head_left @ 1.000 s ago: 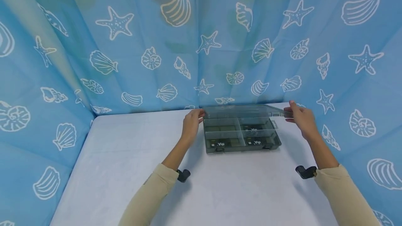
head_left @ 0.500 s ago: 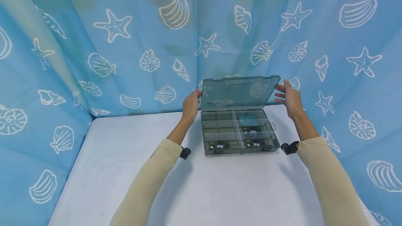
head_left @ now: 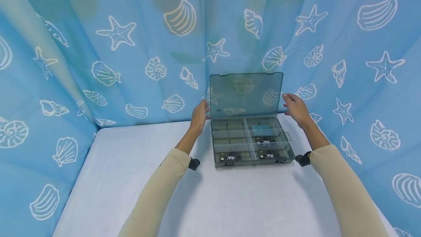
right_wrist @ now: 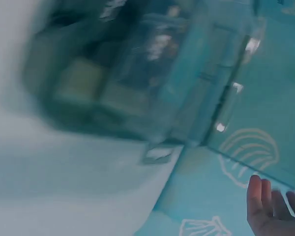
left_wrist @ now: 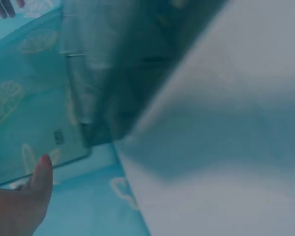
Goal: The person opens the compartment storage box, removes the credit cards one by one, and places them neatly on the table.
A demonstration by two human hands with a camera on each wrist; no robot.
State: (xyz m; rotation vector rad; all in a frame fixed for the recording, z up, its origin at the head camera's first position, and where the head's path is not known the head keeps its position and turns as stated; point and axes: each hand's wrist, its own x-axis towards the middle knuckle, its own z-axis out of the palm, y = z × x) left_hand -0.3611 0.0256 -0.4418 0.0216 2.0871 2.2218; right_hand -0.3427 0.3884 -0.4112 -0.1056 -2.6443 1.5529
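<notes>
A grey see-through divided storage box point(head_left: 254, 163) sits at the back of the table, its lid point(head_left: 246, 96) standing up at the hinge. Several compartments show inside. Black cards printed "Vip" point(head_left: 231, 158) lie in the front ones and at right, and a blue card point(head_left: 262, 131) is at the back right. My left hand point(head_left: 199, 116) is at the lid's left edge, thumb raised beside it in the left wrist view. At the lid's right edge is my right hand point(head_left: 297, 109), its fingers point(right_wrist: 254, 194) loosely extended; contact cannot be told.
The white table point(head_left: 131, 178) stretches in front of the box and to its left. Behind it hangs a blue curtain point(head_left: 131, 65) with shells and starfish, close to the raised lid. A small latch tab point(head_left: 288, 136) sticks out from the box's right side.
The lid has swung up and back from nearly level to upright. Both hands rose with it, and the right hand's grip on the lid corner has loosened. The compartments are now uncovered.
</notes>
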